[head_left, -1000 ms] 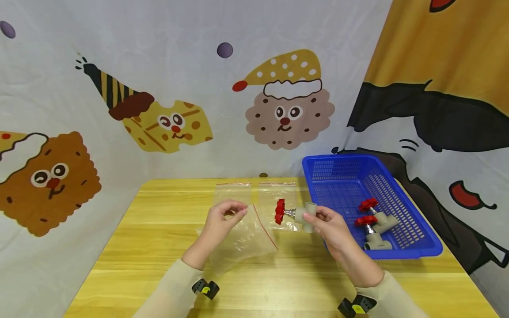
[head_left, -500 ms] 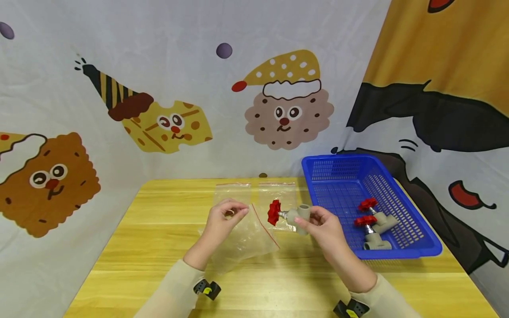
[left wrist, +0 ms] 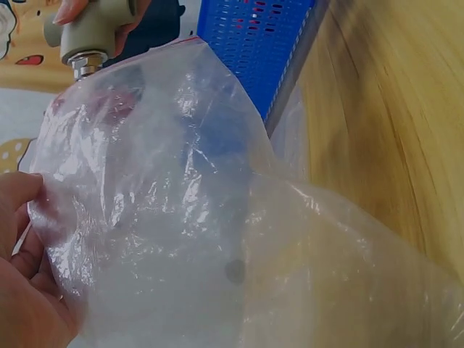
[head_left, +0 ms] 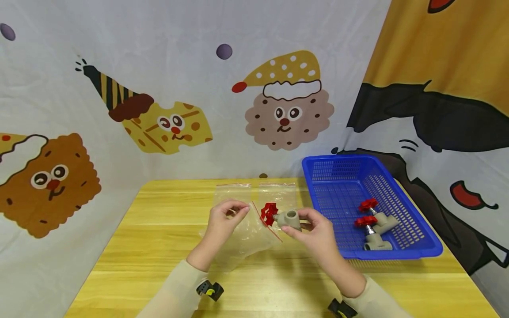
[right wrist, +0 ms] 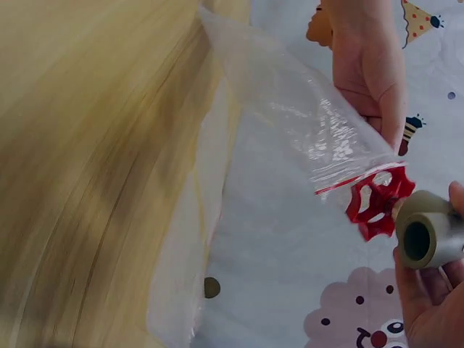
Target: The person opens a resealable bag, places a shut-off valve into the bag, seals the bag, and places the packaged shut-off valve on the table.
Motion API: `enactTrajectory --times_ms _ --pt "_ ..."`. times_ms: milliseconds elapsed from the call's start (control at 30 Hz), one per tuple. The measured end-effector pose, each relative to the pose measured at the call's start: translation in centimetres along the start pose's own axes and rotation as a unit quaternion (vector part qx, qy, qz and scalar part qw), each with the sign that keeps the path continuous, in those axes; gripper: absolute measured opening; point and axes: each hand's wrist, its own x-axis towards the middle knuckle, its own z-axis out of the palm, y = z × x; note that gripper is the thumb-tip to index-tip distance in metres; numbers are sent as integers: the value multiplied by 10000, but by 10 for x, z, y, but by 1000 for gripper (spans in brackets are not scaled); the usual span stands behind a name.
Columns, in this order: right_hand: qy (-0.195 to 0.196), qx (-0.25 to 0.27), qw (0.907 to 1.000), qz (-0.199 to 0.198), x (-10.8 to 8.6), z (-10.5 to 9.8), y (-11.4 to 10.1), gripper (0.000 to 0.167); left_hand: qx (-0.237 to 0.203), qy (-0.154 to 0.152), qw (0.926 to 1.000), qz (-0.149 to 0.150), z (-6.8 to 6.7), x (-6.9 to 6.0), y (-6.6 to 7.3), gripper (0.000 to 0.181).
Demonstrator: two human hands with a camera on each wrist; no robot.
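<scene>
Head view: I judge nothing fully bagged yet; two stop valves lie in the blue basket, at two o'clock from my right hand. Its fingers clamp a third stop valve by its body, at nine o'clock, red handwheel at the mouth of the zip bag; whether inside, I cannot tell. My left hand pinches that bag's edge.
</scene>
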Motion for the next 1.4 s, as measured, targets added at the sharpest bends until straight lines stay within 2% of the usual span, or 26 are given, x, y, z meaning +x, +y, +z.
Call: enactTrajectory --times_ms 100,167,267,433,533,633,700,867,967,1033,1133,1400 --pt "-93 -47 9980 -629 -2 1 -9 35 14 -35 10000 -49 0 0 0 6" --pt "-179 -29 9943 -1050 -4 1 -12 37 -17 -48 10000 -59 1 2 -10 7" --pt "-346 -109 9868 -1581 -3 1 -5 41 28 -64 10000 -19 1 1 -9 8" --pt "-666 -337 9735 -2161 -1 1 11 43 15 -56 10000 70 1 1 -9 9" --pt "-839 -307 9708 -2225 1 1 15 43 -90 -133 9998 65 2 2 -9 9" --pt "-1008 -240 9745 -1990 3 1 15 40 -194 -289 9994 65 3 2 -8 9" --pt "-1085 -195 9794 -1695 5 1 16 37 -246 -390 9989 81 4 2 -8 10" --pt "-1152 -8 9923 -460 10 3 14 35 -221 -485 9984 196 6 1 -7 9" --pt "-1105 137 9933 292 13 5 12 37 -178 -528 9978 351 7 0 -6 8" --pt "-1088 236 9920 590 14 7 10 37 -145 -568 9974 423 8 -1 -5 8" --pt "-1166 237 9906 668 14 11 7 38 -101 -588 9970 483 9 -1 -3 7" --pt "-1435 125 9888 394 13 19 2 38 -31 -635 9972 397 9 -1 2 9"
